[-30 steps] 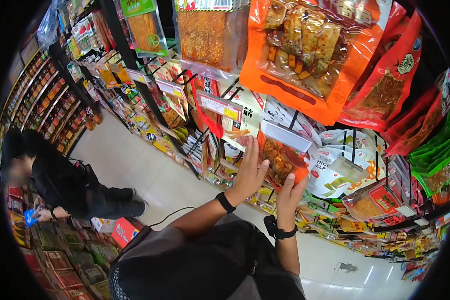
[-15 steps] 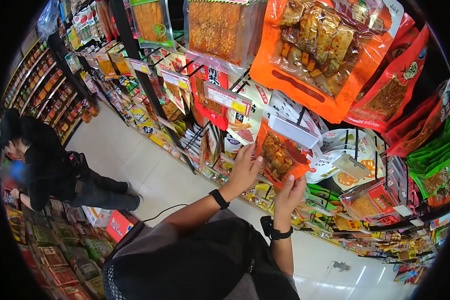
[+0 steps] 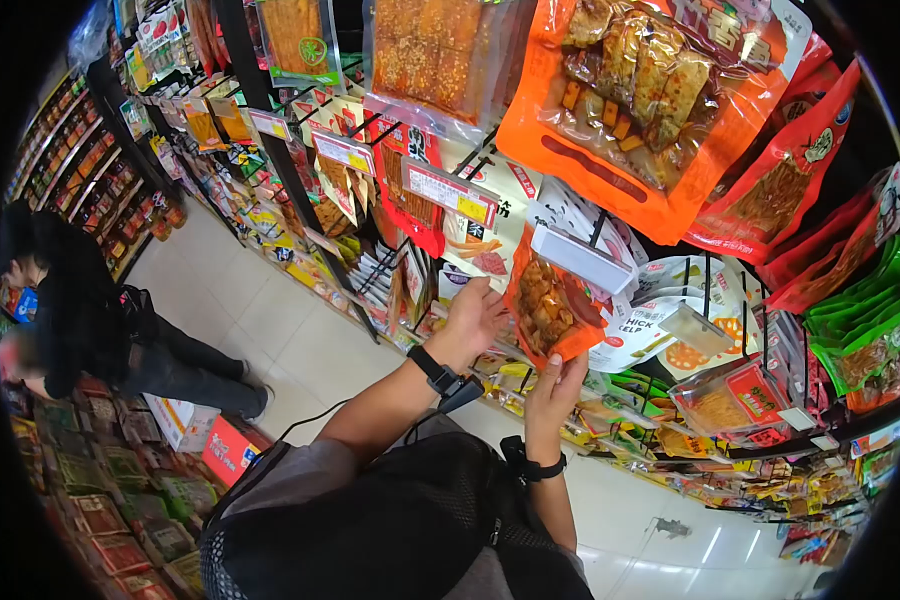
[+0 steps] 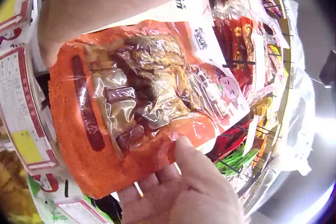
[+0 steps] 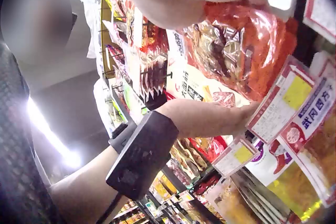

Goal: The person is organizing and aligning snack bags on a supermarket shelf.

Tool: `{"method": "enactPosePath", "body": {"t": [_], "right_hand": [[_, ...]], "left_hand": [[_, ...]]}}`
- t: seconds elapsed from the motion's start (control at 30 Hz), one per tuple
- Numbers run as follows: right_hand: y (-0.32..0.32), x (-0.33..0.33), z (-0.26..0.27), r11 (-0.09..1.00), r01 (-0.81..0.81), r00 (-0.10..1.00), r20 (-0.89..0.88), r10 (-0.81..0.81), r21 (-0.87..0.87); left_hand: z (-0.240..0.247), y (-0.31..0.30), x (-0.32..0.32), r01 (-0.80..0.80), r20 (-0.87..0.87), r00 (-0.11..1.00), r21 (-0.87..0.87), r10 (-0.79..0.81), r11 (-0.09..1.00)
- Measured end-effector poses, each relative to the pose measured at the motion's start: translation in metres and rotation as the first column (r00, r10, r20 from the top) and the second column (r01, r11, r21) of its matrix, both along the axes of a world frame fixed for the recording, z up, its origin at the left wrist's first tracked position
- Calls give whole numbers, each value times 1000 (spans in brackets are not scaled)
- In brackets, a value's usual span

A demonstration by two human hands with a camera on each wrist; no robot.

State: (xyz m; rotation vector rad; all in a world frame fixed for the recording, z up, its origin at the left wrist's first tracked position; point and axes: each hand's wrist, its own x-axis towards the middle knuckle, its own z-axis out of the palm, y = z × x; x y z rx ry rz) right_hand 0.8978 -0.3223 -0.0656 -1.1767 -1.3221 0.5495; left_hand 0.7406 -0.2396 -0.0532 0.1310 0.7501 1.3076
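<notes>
An orange snack pouch with a clear window shows pieces of brown food in sauce. My right hand pinches its lower edge, the thumb lying on the front. In the left wrist view that thumb presses near a side of the pouch, with fingers behind. My left hand is beside the pouch's left edge, fingers loosely bent and apart from it. A blank tag holder overlaps the pouch's upper part. In the right wrist view a price tag hides the left hand's fingers.
A larger orange pouch hangs above, with red packets to its right. Hooks with price tags jut out at left. Another person in dark clothes stands at left, by a bin of packets. A cable runs near my left arm.
My left hand has come off the pouch's left side and drawn slightly left. My right hand keeps its pinch and has shifted slightly left and down. The other person has moved slightly left.
</notes>
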Motion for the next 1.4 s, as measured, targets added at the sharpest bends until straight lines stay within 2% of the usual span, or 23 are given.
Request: {"method": "enactPosePath", "body": {"t": [0.07,0.13,0.17,0.2,0.3,0.37,0.43,0.47,0.57,0.63,0.7,0.73,0.8,0.83,0.87,0.9,1.03,1.1,1.23,1.3,1.33,1.37,1.4], "right_hand": [[3,0,-1,1000,8,1000,-3,-8,-17],[3,4,1,999,36,999,-5,-36,-36],[4,5,5,997,53,996,68,-50,-48],[5,6,8,996,72,988,139,-64,-59],[8,10,12,993,70,986,155,-54,-98],[6,13,18,995,79,989,131,-72,-53],[-6,17,21,989,144,967,208,-145,23],[-12,25,21,976,171,939,278,-203,137],[-26,74,0,982,154,969,179,-173,111],[-18,103,10,966,226,963,119,-241,129],[-1,111,27,934,324,946,-18,-325,152],[8,119,30,933,329,940,46,-338,145],[24,136,33,928,347,927,103,-362,136],[33,141,34,966,238,970,24,-241,101],[41,147,34,990,121,992,-58,-116,79],[53,153,28,988,131,990,-61,-126,85],[81,169,18,998,60,993,-99,-56,35],[90,174,24,999,30,993,-112,-33,-29],[104,180,27,986,-43,989,-143,19,-164],[113,185,16,987,-112,980,-180,90,-116],[118,186,12,987,-156,969,-200,146,-36],[119,186,6,979,-200,955,-217,204,39],[122,186,8,978,-207,954,-215,209,33]], "left_hand": [[-2,-3,3,-11,27,1000,-13,12,1000],[-7,-10,0,-103,56,993,-86,108,991],[-5,-16,-1,-120,46,991,-61,123,991],[-10,-19,-4,-101,57,993,-46,103,994],[-15,-30,-5,-35,71,997,-12,36,999],[-18,-40,-4,12,106,994,-26,-9,1000],[-19,-50,-1,82,135,988,-12,-80,997],[-16,-58,3,115,112,987,-25,-112,993],[-4,-82,19,203,50,978,-57,-201,977],[7,-89,24,258,11,966,-88,-258,962],[20,-94,21,518,40,851,105,-524,849],[32,-96,24,530,35,844,103,-536,842],[54,-97,33,787,-383,604,145,-699,600],[54,-97,39,795,-387,593,142,-706,590],[54,-97,46,787,-545,596,251,-590,564],[53,-96,53,781,-673,595,356,-440,513],[37,-89,71,800,-747,548,338,-376,495],[35,-91,79,824,-884,412,258,-220,505],[23,-86,96,795,-893,429,304,-133,524],[21,-84,104,734,-862,500,375,-77,567],[19,-83,107,729,-860,505,379,-74,570],[17,-83,109,735,-893,449,380,16,562],[15,-84,111,741,-915,388,378,105,554]]}}
